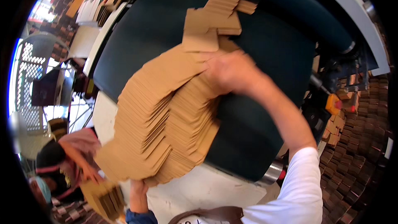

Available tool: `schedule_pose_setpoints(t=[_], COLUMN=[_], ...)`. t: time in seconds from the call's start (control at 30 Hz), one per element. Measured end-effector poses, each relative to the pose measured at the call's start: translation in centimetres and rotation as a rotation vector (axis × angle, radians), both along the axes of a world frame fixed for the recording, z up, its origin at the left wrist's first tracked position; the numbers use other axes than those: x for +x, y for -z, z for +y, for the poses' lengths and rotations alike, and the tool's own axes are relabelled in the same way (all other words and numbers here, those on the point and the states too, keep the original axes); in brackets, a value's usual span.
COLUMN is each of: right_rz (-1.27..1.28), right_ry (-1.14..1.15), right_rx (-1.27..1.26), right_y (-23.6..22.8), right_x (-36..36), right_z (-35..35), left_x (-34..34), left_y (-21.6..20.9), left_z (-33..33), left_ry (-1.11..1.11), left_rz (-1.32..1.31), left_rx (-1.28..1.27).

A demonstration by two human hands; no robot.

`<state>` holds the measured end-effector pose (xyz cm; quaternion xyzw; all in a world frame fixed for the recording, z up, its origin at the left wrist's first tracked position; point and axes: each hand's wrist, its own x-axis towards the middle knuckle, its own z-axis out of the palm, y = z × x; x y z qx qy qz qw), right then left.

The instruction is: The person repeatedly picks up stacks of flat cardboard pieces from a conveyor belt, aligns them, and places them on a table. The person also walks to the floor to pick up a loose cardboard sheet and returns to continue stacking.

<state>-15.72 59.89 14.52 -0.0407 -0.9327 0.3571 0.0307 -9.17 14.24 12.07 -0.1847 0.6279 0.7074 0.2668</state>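
Observation:
A long fanned pile of flat brown cardboard pieces (145,112) spreads in overlapping rows over a dark green belt (265,128) and a white surface at its near end. At the pile's far end, my right hand (232,72) is on the cardboard, its fingers smeared by motion. My left hand (138,187) touches the pile's near edge from below; the cardboard hides its fingers. Beyond my right hand lie a loose group of cardboard pieces (201,29) and a small fanned stack (224,3), partly in the shadow of the roller.
A dark roller (290,8) crosses the belt's far side, with a light machine frame (356,12) behind it. At right are a yellow control box (333,103) and stacked cardboard (356,149). Another person (76,153) handles cardboard (103,199) at lower left.

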Motion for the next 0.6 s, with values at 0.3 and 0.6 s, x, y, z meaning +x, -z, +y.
schedule_pose_setpoints(t=[0.3, 0.6], right_rz=[0.327, 0.174], right_ry=[0.338, 0.197], right_rx=[-0.266, -0.896], right_y=[7.0, 8.5], right_x=[-3.4, -1.9], right_z=[3.0, -4.0], left_x=[-10.6, -10.9], left_y=[1.3, 6.3], left_z=[12.2, 9.4], left_ry=[0.631, 0.518], left_rz=[0.77, 1.106], left_rx=[-0.299, -0.321])
